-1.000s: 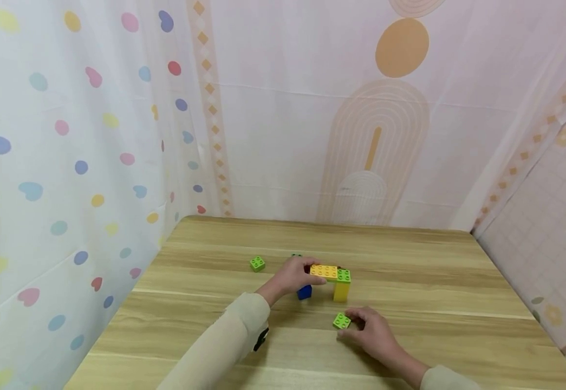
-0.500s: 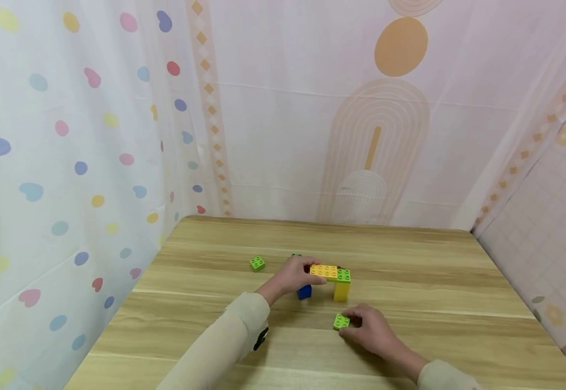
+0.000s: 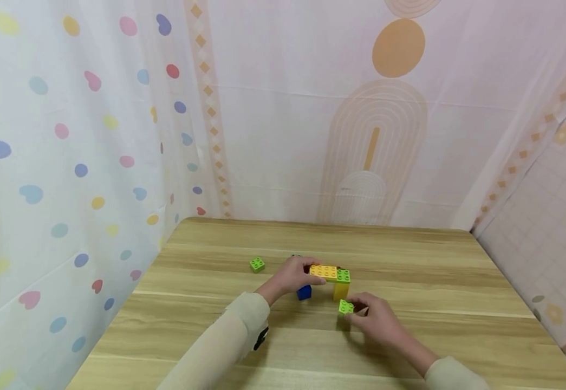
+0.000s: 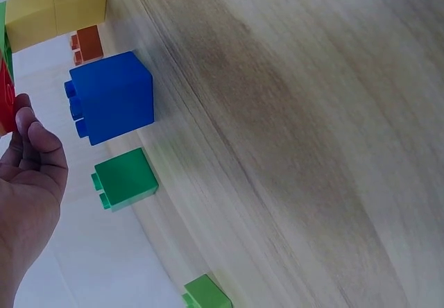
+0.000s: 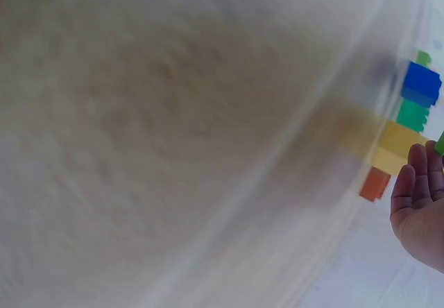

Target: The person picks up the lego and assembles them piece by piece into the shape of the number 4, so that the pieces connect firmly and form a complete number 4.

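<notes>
Right hand pinches lime brick; any print indistinct.

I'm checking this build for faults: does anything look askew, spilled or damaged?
Nothing looks spilled or damaged. The orange brick juts sideways past the yellow column, which could look lopsided, but the left hand's grip is on that overhanging end.

Dotted curtain beside wooden table

held lime brick now aloft
</notes>
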